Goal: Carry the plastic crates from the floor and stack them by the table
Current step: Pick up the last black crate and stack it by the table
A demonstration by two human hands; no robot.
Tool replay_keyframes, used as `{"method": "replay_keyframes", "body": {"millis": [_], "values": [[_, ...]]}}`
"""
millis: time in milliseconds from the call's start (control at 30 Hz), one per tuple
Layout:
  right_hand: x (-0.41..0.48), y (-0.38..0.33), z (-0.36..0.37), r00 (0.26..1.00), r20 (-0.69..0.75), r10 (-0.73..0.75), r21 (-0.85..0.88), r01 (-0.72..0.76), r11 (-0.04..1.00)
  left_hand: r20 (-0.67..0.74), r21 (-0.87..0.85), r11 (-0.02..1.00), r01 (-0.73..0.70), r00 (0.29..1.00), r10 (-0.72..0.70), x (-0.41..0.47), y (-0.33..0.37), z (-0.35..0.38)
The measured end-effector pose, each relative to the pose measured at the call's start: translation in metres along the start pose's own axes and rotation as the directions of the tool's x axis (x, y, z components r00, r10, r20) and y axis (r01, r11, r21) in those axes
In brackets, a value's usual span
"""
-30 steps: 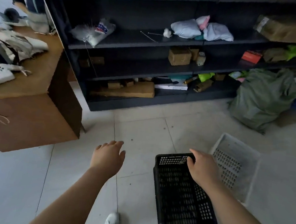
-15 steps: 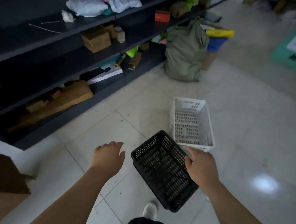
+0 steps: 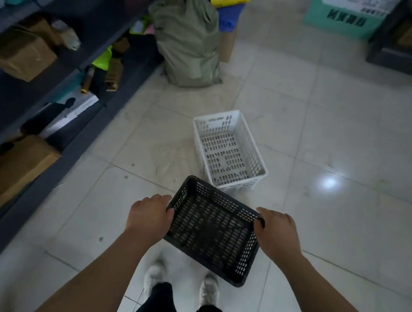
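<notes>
Head view takes in a pale tiled floor (image 3: pixel 328 132) with dark shelving (image 3: pixel 38 6) along the left and a stuffed green sack (image 3: pixel 188 41) slumped at its far end. The surface where the stack belongs is not in sight.

A white crate (image 3: pixel 228 150) sits empty on the tiles, not yet carried. Nearer, a black crate (image 3: pixel 212 232) is held off the floor above the person's shoes, its far end in front of the white one's near end. It looks tilted, the near right corner lower.

Both hands grasp it. The left hand (image 3: pixel 150 216) curls over the left rim and the right hand (image 3: pixel 277 232) clamps the right rim with the thumb on top.

This looks like the carrying step. To do it well:
- Level the crate so neither grip has to fight a twist.
- Keep the fingers hooked under the rim lip rather than pinching the perforated wall, which probably flexes.
- Hold it close to the body.
- Mind the white crate and the shelf base when turning.
- Set it down flat, so the next crate seats squarely.
</notes>
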State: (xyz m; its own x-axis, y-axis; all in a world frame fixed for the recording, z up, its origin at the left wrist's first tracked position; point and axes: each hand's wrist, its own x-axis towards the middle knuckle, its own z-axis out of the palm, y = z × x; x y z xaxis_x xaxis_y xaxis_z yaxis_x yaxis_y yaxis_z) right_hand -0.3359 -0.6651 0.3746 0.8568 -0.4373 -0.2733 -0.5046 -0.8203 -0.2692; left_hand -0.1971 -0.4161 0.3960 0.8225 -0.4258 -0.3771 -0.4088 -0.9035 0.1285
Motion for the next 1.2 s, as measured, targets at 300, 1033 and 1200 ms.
{"method": "replay_keyframes", "body": {"millis": [300,1033,1200], "values": [[0.020,-0.007,0.049,0.956,-0.007,0.293,0.075,-0.291,0.954,0.151,-0.035,0.981,-0.188,0.970,0.192,0.098,-0.010,0.030],[0.080,0.094,0.332,0.653,0.204,0.729,0.366,-0.742,0.562,0.415,-0.350,0.919,0.184,0.909,-0.024,0.267,-0.046,0.303],[0.091,0.132,0.383,0.613,0.203,0.764,0.398,-0.764,0.507,0.382,-0.350,0.892,0.286,0.913,-0.143,0.299,-0.061,0.345]]}}
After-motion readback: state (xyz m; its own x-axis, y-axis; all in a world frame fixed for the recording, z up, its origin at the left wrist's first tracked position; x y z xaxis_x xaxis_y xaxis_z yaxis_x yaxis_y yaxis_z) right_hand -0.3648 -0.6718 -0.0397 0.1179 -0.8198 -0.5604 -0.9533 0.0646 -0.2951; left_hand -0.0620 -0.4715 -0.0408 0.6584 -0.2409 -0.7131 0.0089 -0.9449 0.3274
